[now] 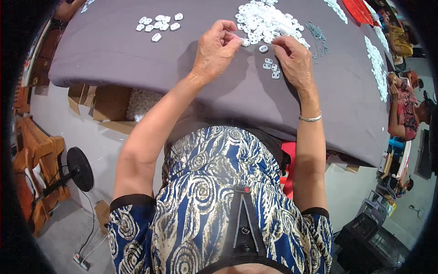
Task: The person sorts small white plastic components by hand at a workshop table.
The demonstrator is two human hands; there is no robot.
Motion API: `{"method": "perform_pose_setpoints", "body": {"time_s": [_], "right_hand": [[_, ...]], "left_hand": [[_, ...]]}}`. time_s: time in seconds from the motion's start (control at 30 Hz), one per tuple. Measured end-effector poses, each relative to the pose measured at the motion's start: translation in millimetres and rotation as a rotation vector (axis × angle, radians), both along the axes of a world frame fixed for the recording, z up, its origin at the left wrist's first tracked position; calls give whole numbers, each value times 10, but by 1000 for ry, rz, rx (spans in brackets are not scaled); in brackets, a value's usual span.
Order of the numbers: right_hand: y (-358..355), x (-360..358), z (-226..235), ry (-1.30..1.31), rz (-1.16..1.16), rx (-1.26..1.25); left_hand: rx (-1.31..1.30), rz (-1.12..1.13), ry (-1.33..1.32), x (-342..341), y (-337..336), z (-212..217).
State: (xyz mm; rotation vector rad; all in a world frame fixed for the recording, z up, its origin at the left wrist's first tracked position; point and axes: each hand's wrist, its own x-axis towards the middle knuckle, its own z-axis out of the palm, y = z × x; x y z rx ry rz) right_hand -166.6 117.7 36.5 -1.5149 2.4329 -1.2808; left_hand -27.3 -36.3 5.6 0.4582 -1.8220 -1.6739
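My left hand (214,51) is closed in a pinch, with a small white plastic piece with two dark holes (246,42) at its fingertips. My right hand (294,60) is also closed, thumb and forefinger near each other by the pile's front edge; what they hold, if anything, is too small to make out. Just beyond both hands spreads a heap of white plastic pieces (264,20). Between the hands lies a loose white oval piece (263,49). Closer to me, beside my right hand, sit several small flat two-holed white plates (272,66).
Small grey screws (317,34) lie scattered right of the heap. Several two-holed white pieces (159,22) sit at the far left of the grey cloth-covered table (114,55). More white pieces (376,68) line the right side, near other people. A cardboard box (109,105) stands below the table's edge.
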Motion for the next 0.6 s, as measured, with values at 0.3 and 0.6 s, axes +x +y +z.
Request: {"method": "perform_pose_setpoints", "body": {"time_s": [0.3,0.6], "right_hand": [[-61,84,-33,176,50,159],[-89,136,-23,65,94,68]], "left_hand": [[7,2,-16,-9,3,-12],[-49,24,-28,19,18,-8]]}}
